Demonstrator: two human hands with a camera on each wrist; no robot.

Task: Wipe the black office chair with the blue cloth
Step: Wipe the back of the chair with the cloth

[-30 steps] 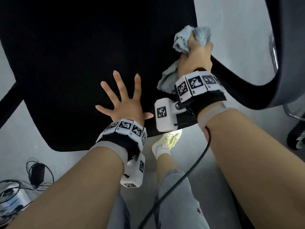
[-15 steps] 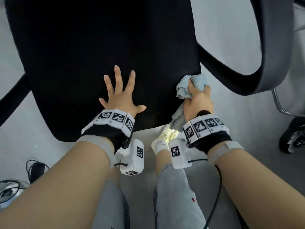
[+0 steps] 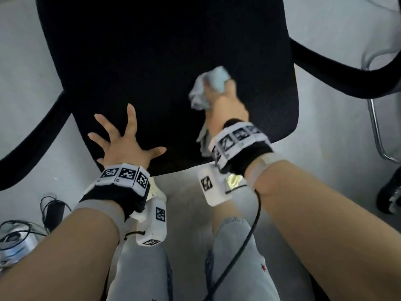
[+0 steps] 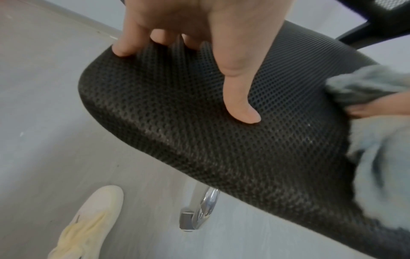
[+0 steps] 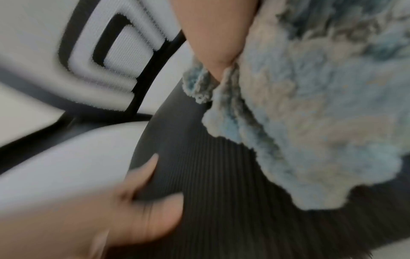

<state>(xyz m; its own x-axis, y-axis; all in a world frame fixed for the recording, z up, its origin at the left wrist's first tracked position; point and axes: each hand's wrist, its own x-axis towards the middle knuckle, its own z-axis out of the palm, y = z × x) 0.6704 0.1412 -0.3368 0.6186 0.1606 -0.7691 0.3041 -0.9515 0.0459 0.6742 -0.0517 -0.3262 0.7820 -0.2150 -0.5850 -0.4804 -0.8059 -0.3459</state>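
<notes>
Two hands busy here: your left hand [image 3: 124,142] lies flat with fingers spread, bracing the black office chair [image 3: 165,61], while your right hand [image 3: 227,105] bunches the blue cloth [image 3: 213,83] on the seat's right half. I'd use overlapping strokes and steady pressure.

Blue cloth [image 5: 310,113] bunched against the black mesh seat [image 5: 221,201].
</notes>
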